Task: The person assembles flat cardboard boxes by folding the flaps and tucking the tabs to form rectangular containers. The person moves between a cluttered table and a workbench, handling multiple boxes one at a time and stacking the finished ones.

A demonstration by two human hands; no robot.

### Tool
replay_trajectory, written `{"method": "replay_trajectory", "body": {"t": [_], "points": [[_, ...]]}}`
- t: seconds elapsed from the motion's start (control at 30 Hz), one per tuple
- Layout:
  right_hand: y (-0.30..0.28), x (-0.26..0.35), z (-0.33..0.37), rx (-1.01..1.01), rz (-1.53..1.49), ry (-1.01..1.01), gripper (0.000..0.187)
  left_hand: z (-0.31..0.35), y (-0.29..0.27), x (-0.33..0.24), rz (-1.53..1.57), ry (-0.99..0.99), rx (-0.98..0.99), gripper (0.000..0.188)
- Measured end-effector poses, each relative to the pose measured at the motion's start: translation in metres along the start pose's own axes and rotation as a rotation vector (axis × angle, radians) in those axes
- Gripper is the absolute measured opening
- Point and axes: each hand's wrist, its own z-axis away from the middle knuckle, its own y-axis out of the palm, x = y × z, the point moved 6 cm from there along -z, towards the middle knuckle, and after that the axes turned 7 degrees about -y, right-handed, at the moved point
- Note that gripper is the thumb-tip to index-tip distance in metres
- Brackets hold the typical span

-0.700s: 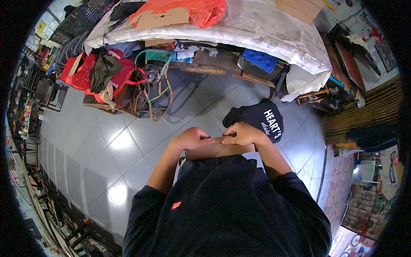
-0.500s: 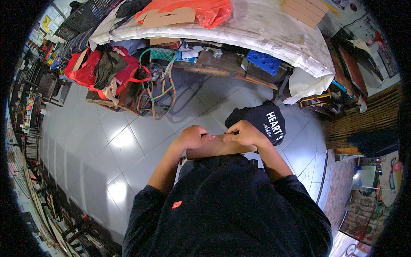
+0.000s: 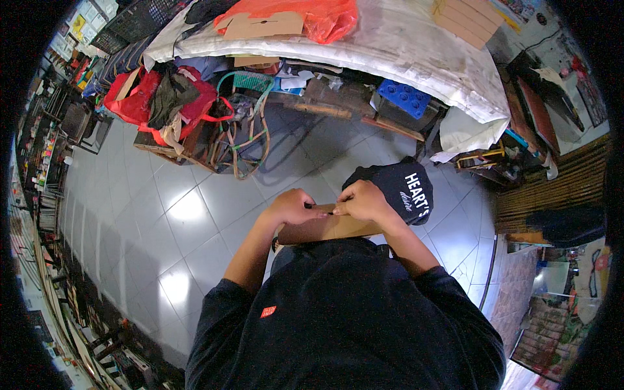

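Close together but apart at the fingertips, the left hand [image 3: 292, 208] and right hand [image 3: 363, 201] are clamped on the far edge of a brown cardboard panel [image 3: 325, 229] before the black shirt [image 3: 364, 305], while a flat slotted cardboard piece [image 3: 260, 26] lies near the white-covered table's [image 3: 403, 55] front edge.

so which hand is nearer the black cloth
Right: the right hand overlaps the left edge of the black cloth in view; the left hand sits farther left, clear of it.
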Motion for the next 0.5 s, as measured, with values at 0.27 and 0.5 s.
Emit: {"method": "replay_trajectory", "body": {"t": [0.27, 0.5], "points": [[0.002, 0.002, -0.005, 0.089, -0.011, 0.102, 0.031, -0.001, 0.006, 0.013, 0.246, -0.136, 0.083, 0.032], [0.015, 0.0, -0.011, 0.104, -0.016, 0.113, 0.028, 0.0, 0.022, 0.033, 0.365, -0.266, 0.181, 0.032]]}}
